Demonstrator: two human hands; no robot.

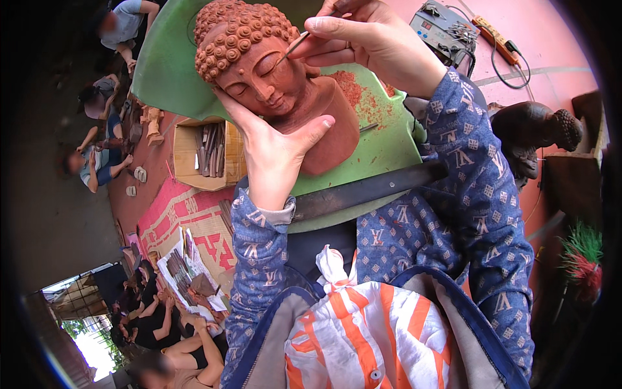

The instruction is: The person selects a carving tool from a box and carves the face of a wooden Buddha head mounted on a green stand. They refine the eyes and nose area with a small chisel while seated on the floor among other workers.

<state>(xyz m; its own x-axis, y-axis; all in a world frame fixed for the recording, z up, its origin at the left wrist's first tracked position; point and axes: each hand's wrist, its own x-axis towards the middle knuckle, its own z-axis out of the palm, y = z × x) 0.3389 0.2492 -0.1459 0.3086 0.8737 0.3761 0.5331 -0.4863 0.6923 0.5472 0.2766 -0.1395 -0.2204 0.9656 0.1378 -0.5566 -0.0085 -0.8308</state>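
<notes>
A reddish-brown wooden Buddha bust (324,139) with a curled-hair head leans tilted on a green plastic chair (395,146). My left hand (275,152) cups its cheek and jaw, thumb stretched toward the neck; the fingertips are partly hidden behind the head. In my right hand (379,42), pinched between thumb and fingers, is a thin carving tool (298,43), its tip at the bust's eye. Reddish wood shavings (350,89) lie on the chair behind the bust. A short thin dark rod (368,126) lies beside its shoulder.
Left stands a cardboard box (188,155) of chisel-like tools; more tools (184,269) lie on paper lower left. A grey electrical box (440,32) and orange power strip (495,39) are upper right. A dark carved head (534,126) lies right. Several people sit along the left.
</notes>
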